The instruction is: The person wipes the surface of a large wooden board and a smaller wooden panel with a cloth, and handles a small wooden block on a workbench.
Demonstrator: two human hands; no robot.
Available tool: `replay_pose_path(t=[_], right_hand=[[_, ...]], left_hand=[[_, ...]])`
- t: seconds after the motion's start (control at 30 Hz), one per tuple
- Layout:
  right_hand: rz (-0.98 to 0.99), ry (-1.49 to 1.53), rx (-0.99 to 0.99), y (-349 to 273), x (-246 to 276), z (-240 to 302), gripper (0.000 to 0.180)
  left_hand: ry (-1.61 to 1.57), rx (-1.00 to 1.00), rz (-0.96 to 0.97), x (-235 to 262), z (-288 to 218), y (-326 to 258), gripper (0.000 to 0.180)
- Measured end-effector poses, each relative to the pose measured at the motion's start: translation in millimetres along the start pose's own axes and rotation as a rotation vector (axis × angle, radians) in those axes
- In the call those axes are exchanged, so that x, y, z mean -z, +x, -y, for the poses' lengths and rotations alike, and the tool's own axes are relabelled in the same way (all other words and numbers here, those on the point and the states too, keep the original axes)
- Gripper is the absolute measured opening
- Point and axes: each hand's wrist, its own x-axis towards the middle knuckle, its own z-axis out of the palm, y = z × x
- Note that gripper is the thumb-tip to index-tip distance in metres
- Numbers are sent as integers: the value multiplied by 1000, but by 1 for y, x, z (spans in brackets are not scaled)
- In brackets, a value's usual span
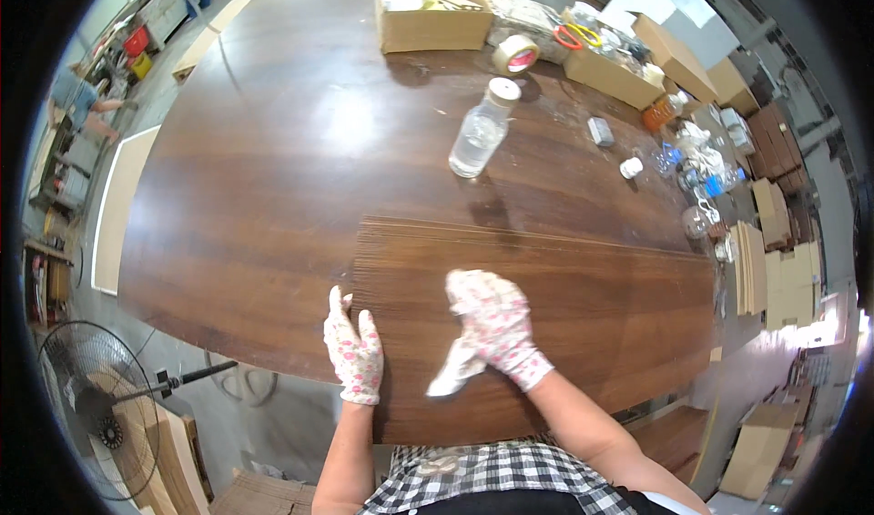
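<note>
In the lower middle of the frame a stack of thin wood sheets (546, 305) lies flat on the dark table (273, 169), its near edge toward the person. The left hand (355, 356), in a flowered glove, rests flat and open against the left edge of the stack, it seems to keep the sheets lined up; it grips nothing. The right hand (492, 328) lies on top of the stack with fingers bent, pressing a white cloth (452, 374) (only its end shows below the palm) onto the wood. Above, near the centre, a clear bottle (481, 132) stands well apart from the hands. A tape roll (515, 55) and a box (432, 10) sit at the upper edge.
</note>
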Motion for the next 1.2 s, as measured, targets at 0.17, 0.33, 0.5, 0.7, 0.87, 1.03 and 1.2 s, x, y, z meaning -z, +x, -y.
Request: replay_pose_path(t=[0.17,0.33,0.5,0.7,0.87,1.03,1.2], right_hand=[[-387,-113,-747,-98,75,-183,19],[-153,-458,-748,-77,109,-173,60],[-306,-139,-276,-70,66,-165,13],[-398,-545,-785,-216,153,-409,11],[-239,-560,-845,-183,151,-390,8],[-377,-149,-378,-173,129,-323,12],[-405,-533,-685,-268,180,-459,19]], left_hand=[[88,-182,-94,12,18,21,55],[-391,-152,0,-22,-57,61,59],[-531,-111,139,-111,-92,111,71],[-553,-54,123,-178,-122,152,79],[-569,-34,57,-198,-117,172,79],[-553,97,0,-194,-96,203,68],[-782,98,56,-192,-108,200,59]])
